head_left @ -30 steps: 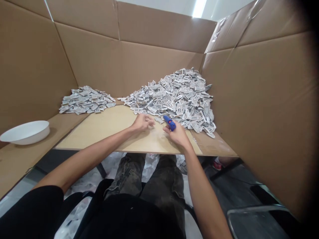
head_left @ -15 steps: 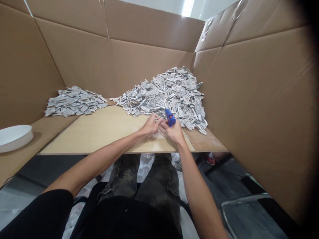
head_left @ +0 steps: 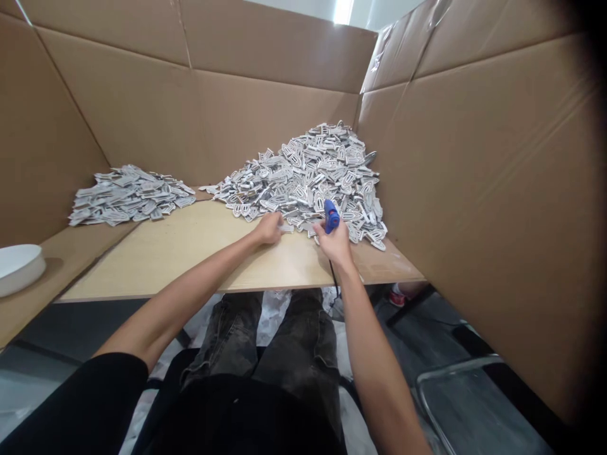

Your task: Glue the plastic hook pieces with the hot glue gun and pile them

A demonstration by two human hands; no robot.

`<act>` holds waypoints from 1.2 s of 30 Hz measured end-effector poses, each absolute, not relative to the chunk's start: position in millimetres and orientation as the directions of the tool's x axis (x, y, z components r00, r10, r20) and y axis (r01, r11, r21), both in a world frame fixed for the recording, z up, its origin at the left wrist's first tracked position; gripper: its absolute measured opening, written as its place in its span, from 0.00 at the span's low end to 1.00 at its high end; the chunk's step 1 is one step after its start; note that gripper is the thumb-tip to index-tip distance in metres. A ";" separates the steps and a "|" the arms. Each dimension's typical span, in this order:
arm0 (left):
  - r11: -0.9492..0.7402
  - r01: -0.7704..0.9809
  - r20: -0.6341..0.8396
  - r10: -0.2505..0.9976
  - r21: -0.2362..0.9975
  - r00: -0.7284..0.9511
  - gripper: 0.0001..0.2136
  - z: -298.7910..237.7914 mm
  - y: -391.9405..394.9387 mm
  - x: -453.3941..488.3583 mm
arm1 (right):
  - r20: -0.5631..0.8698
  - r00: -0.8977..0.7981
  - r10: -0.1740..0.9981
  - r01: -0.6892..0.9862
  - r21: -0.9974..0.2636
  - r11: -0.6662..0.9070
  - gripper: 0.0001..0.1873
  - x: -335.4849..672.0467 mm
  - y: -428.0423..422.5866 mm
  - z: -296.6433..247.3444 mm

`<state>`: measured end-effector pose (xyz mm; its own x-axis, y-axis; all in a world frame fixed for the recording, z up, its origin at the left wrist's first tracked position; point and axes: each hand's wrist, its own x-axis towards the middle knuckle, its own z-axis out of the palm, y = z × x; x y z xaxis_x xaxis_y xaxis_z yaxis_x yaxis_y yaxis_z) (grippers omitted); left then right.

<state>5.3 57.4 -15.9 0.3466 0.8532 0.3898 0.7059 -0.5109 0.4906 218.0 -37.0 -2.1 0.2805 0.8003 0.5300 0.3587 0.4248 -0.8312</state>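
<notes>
My right hand [head_left: 337, 243] is closed around a blue glue gun [head_left: 331, 217], a corded tool with a small red part on top. A thin dark cord [head_left: 335, 278] hangs below that hand over the board's front edge. A pale flat piece lies by its thumb; whether the thumb pinches it I cannot tell. My left hand [head_left: 269, 227] is closed at the front of the large heap, its fingertips on a small light grey piece [head_left: 286, 228]. The large heap [head_left: 308, 170] holds many flat grey-white slotted pieces, rounded at one end.
A smaller heap of grey pieces [head_left: 130, 196] lies at the left. A white bowl [head_left: 21, 268] stands at the far left edge. Cardboard walls [head_left: 275, 107] enclose the back and sides of the wooden board [head_left: 190, 246]. A metal-framed chair [head_left: 459, 373] is at the lower right.
My hands, close together before, have moved apart: the left went leftward to a piece by the heap, the right slightly rightward with the glue gun. The view has shifted a little.
</notes>
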 end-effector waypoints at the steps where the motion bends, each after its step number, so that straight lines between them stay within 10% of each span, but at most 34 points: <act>1: -0.516 0.670 0.415 0.850 0.533 0.324 0.12 -15.2 53.8 4.4 | 0.533 0.268 0.803 0.361 -0.828 0.429 0.13 217.2 -36.4 -2.7; 7: -0.392 0.243 0.336 0.910 0.887 0.241 0.17 -7.5 9.6 17.7 | 0.528 0.194 0.827 0.387 -0.816 0.430 0.11 209.3 -39.6 -2.5; 14: -0.395 -0.144 0.418 0.887 0.907 0.198 0.15 0.1 -21.9 40.3 | 0.582 0.253 0.773 0.410 -0.788 0.460 0.11 201.0 -49.5 5.2; 36: -0.502 -0.187 0.526 0.844 0.844 0.109 0.07 -9.8 -22.1 46.4 | 0.637 0.241 0.732 0.493 -0.730 0.473 0.10 194.1 -59.7 11.6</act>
